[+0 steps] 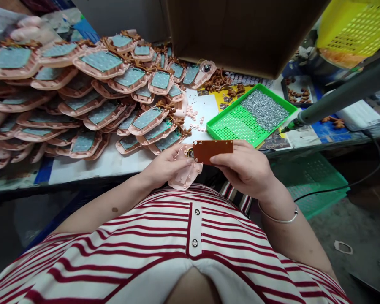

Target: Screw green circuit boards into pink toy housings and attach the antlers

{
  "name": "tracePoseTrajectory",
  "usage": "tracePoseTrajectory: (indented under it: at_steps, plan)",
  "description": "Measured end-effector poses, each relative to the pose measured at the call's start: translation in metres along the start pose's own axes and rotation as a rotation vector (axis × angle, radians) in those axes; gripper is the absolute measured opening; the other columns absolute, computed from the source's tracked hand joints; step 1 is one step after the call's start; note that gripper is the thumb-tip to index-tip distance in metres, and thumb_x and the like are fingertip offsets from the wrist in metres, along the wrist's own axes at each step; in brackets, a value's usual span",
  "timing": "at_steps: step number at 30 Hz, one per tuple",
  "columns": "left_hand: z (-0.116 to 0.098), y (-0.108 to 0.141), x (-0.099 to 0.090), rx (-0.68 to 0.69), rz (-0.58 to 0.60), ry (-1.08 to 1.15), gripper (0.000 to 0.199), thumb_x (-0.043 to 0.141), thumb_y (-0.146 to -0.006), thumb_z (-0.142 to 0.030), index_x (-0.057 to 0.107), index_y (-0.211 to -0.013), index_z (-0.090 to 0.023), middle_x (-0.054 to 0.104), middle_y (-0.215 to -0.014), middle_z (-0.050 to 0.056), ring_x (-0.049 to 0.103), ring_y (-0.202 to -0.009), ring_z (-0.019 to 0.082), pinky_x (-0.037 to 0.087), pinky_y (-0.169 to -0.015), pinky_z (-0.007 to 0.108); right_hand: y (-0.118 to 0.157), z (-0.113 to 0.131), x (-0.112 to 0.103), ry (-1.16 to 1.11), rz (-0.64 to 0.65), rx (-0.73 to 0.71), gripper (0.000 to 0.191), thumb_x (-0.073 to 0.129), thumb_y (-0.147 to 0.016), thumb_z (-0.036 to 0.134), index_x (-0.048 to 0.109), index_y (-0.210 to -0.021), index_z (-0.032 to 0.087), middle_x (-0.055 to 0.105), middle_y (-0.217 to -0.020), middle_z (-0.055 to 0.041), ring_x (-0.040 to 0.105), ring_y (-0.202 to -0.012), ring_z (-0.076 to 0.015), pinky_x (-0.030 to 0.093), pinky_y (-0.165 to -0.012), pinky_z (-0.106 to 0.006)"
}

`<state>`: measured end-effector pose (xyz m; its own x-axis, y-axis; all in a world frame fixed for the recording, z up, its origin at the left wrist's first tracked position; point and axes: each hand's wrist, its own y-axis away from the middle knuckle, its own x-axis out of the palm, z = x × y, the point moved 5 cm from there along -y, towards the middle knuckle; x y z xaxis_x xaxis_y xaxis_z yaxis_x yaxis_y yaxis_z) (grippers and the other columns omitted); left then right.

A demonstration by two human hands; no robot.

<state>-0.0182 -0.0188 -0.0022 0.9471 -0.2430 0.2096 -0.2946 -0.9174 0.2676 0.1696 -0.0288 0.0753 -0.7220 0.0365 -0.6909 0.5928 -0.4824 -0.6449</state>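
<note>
Near the table's front edge, my left hand (165, 167) is closed on a pink plastic shell (186, 174), with its thumb lying over the upper part. Some wiring and a small dark round part show inside the shell. My right hand (247, 165) pinches a flat brown circuit board (213, 152) between thumb and fingers. The board's left end meets or overlaps the shell's upper right side; I cannot tell whether they touch. Stacked just beyond my left hand are pink shells fitted with blue-green panels (149, 119).
A green basket (215, 131) holding many small metal screws (264, 109) stands beyond my right hand. Behind it is a large cardboard box (221, 65). Brown plastic pieces (217, 80) and small pink parts (193, 114) lie around. A grey pole (342, 90) slants in from the right.
</note>
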Motion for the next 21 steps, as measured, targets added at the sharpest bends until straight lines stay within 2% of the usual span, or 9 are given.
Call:
tracePoseTrajectory:
  at_steps: [3,10,14,18,21]
  plan:
    - [0.001,0.0,0.001,0.01,-0.001,-0.001,0.031,0.08,-0.076,-0.03,0.071,-0.103,-0.017,0.076,-0.096,0.004,0.069,-0.084,0.019,0.053,-0.08,0.029,-0.001,0.004,0.004,0.027,-0.009,-0.081,0.018,0.052,-0.095,0.016,0.064,-0.107,0.022,0.079,-0.095,-0.0033,0.073,-0.094,-0.0131,0.052,-0.092,-0.031]
    - [0.0,0.002,-0.005,-0.034,-0.072,0.057,0.034,0.081,-0.075,-0.029,0.071,-0.105,-0.018,0.076,-0.099,0.004,0.069,-0.085,0.018,0.052,-0.078,0.028,0.006,0.006,-0.001,0.147,-0.019,-0.126,0.02,0.05,-0.096,0.017,0.067,-0.105,0.024,0.079,-0.092,-0.0044,0.071,-0.082,-0.0137,0.053,-0.085,-0.032]
    - [0.001,0.0,-0.004,-0.041,-0.091,0.038,0.031,0.082,-0.074,-0.029,0.072,-0.101,-0.017,0.075,-0.094,0.003,0.068,-0.085,0.017,0.051,-0.077,0.026,0.014,0.005,0.003,0.104,-0.049,-0.149,0.019,0.051,-0.097,0.02,0.069,-0.097,0.024,0.077,-0.102,-0.005,0.071,-0.097,-0.0157,0.056,-0.083,-0.034]
    - [0.003,-0.001,-0.004,-0.044,-0.096,0.062,0.032,0.081,-0.075,-0.03,0.071,-0.103,-0.018,0.074,-0.089,0.003,0.067,-0.08,0.017,0.051,-0.074,0.027,0.022,-0.004,0.007,0.072,-0.149,-0.027,0.019,0.061,-0.091,0.014,0.073,-0.1,0.025,0.068,-0.124,-0.0091,0.067,-0.114,-0.0196,0.059,-0.086,-0.035]
    - [0.003,-0.001,-0.004,-0.042,-0.054,0.075,0.032,0.079,-0.077,-0.032,0.07,-0.105,-0.019,0.074,-0.083,0.002,0.066,-0.072,0.015,0.052,-0.07,0.027,0.028,-0.01,0.007,0.032,-0.257,0.096,0.024,0.07,-0.082,0.008,0.075,-0.099,0.024,0.053,-0.142,-0.0119,0.056,-0.132,-0.0245,0.059,-0.093,-0.036]
